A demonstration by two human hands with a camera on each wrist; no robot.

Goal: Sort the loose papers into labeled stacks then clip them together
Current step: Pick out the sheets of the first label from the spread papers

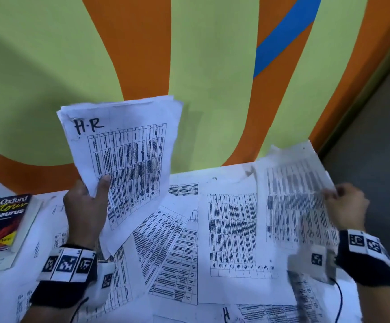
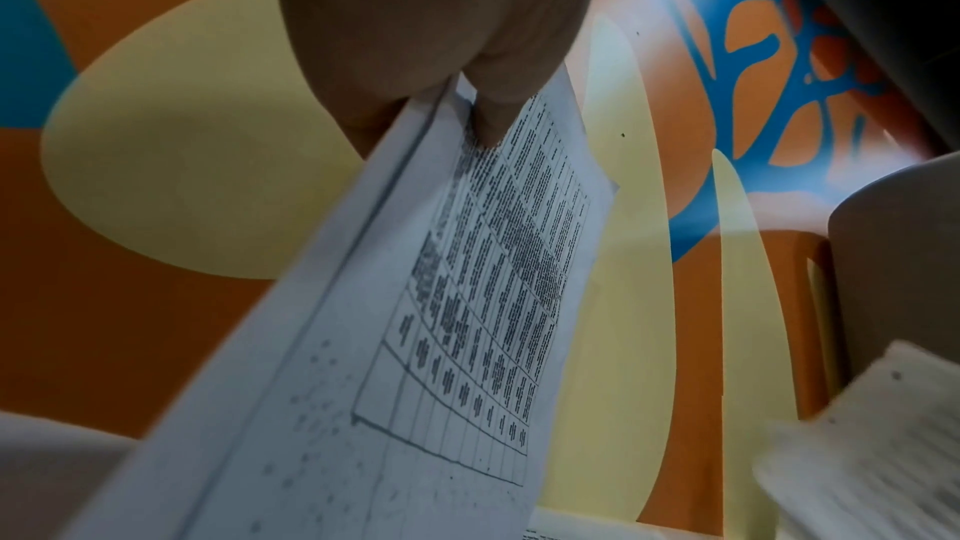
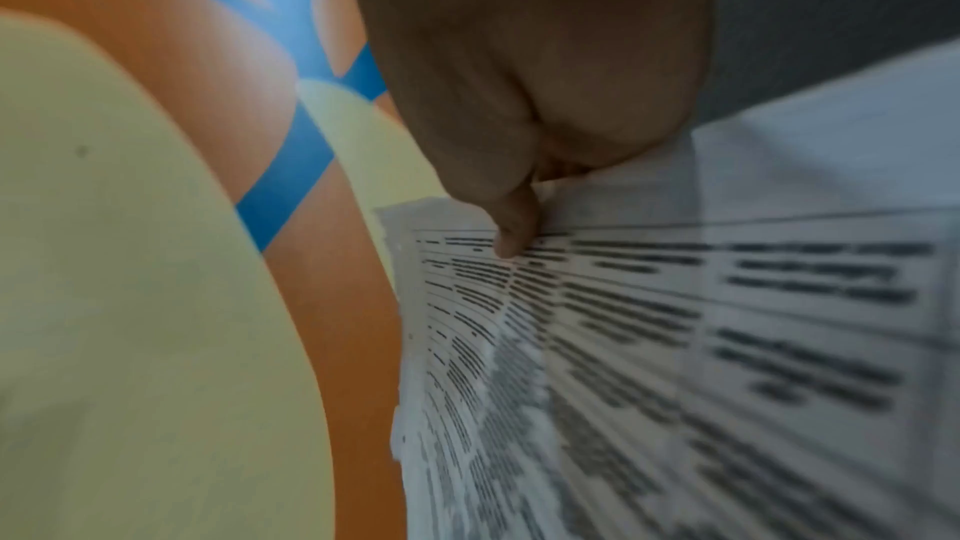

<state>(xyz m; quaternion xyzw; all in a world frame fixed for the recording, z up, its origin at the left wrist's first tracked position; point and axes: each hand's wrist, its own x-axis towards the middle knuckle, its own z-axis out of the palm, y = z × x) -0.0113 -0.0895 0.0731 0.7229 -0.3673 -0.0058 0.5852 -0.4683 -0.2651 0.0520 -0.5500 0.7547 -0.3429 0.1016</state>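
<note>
My left hand holds up a stack of printed sheets whose top page is marked "H.R" in black pen; its thumb lies on the front. The left wrist view shows the same H.R stack pinched at its lower edge by the left hand. At the right, my right hand pinches the edge of a single blurred sheet lifted off the table. Up close, the right hand has its thumb pressed on that lifted sheet. Several loose table-printed papers lie spread over the white table.
A thick Oxford Colour Thesaurus book sits at the table's left edge. A painted green, orange and blue wall rises right behind the table. A sheet marked "H" lies at the near edge. Grey floor shows at the far right.
</note>
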